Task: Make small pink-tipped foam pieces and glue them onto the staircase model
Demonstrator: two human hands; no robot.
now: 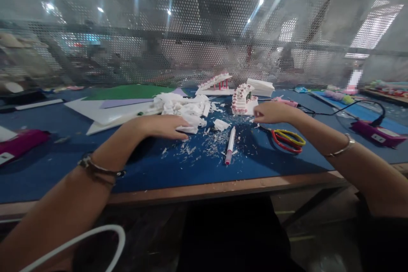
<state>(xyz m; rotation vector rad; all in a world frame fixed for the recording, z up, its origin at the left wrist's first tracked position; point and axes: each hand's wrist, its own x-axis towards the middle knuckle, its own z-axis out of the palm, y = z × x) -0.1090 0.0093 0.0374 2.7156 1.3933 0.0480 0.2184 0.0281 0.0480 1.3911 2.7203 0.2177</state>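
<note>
My left hand (167,126) lies with fingers stretched out against the front of a heap of white foam-like scraps (181,105). My right hand (274,112) has its fingers curled down at the tabletop, beside the base of a white curved model with reddish spots (242,98); what its fingertips hold, if anything, is hidden. Between the hands lie a white marker pen with a pink end (230,146), a small white piece (221,125) and many fine shavings. Scissors with red and yellow handles (288,141) rest just below my right wrist.
Behind stands a white sloped model with red posts (219,85) beside a white block (260,88). Green sheet (127,92) and white sheets (108,114) lie left. A pink tool (285,102) and a purple box with a cable (378,133) are right. The table's wooden edge (204,188) is in front.
</note>
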